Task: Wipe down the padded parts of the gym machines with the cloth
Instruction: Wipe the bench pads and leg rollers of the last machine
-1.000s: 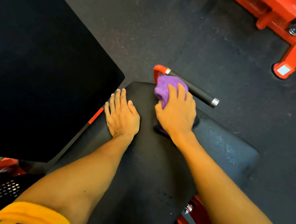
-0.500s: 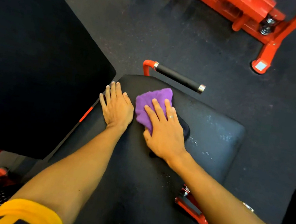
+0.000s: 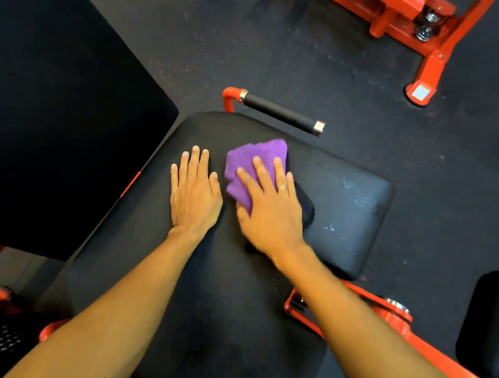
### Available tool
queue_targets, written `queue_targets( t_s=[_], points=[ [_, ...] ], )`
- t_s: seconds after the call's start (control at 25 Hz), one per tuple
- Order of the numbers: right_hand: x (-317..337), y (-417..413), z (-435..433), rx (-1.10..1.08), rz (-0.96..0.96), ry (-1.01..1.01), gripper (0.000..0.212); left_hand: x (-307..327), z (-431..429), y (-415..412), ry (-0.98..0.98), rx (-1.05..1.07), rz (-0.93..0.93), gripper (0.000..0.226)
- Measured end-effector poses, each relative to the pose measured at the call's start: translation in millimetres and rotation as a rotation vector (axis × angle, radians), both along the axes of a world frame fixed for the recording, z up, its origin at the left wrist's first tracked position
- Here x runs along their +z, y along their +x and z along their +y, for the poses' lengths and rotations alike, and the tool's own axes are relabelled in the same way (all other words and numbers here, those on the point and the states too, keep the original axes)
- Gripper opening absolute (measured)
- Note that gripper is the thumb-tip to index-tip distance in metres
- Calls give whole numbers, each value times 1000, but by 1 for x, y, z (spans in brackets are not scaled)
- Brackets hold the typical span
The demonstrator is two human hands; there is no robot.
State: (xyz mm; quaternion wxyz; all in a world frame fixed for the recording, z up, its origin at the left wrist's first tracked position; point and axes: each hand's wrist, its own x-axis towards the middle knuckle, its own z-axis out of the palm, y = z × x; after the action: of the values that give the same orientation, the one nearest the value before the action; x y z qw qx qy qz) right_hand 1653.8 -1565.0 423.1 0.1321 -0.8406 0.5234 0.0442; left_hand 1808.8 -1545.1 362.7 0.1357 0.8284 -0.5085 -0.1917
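Observation:
A purple cloth (image 3: 257,161) lies on the black padded seat (image 3: 346,203) of a red gym machine. My right hand (image 3: 270,211) presses flat on the cloth with straight, spread fingers, and part of the cloth shows beyond the fingertips. Just left of it, my left hand (image 3: 194,193) rests flat on the bare pad, fingers straight, not touching the cloth. The pad shows pale scuffs and damp-looking marks toward its right side.
A large black back pad (image 3: 40,125) rises at the left. A black-gripped handle (image 3: 280,116) on a red bracket sticks out behind the seat. Another red machine frame (image 3: 397,13) stands on the dark rubber floor beyond. A second black pad (image 3: 496,329) sits at the right edge.
My right hand has drawn the cloth back from the seat's far edge near the handle toward the middle of the pad. My left hand stays flat beside it.

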Motion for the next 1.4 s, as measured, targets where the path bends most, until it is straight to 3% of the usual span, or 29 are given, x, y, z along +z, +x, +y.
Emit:
queue_targets(
  t_s=[0.08, 0.2, 0.32, 0.44, 0.6, 0.72, 0.92, 1.16, 1.4],
  points=[
    [3, -28, 20, 15, 17, -41, 68, -1, -4, 2, 2, 5, -20, 56],
    [1, -46, -17, -138, 38, -98, 67, -1, -4, -1, 22, 5, -30, 57],
    [1, -14, -71, -292, 22, 13, 65, 0, -5, -1, 10, 0, -29, 57],
    [-3, 5, -60, -144, 35, 32, 69, 1, -4, -3, -50, -22, -24, 53],
    [-1, -43, 10, 6, -9, -81, 70, 9, -19, -16, -89, -62, 9, 53],
    [1, -75, -10, -129, 13, -101, 69, 14, -42, -44, -119, -136, 24, 52],
    [-1, -45, -91, -346, 14, 52, 65, 17, -68, -73, -130, -176, 70, 51],
    [9, -93, -13, -117, 33, -106, 72, 10, -70, -78, -74, -146, 34, 53],
    [-4, -38, -117, -116, 82, 55, 71, 4, -69, -79, -65, -155, -43, 56]
  ],
)
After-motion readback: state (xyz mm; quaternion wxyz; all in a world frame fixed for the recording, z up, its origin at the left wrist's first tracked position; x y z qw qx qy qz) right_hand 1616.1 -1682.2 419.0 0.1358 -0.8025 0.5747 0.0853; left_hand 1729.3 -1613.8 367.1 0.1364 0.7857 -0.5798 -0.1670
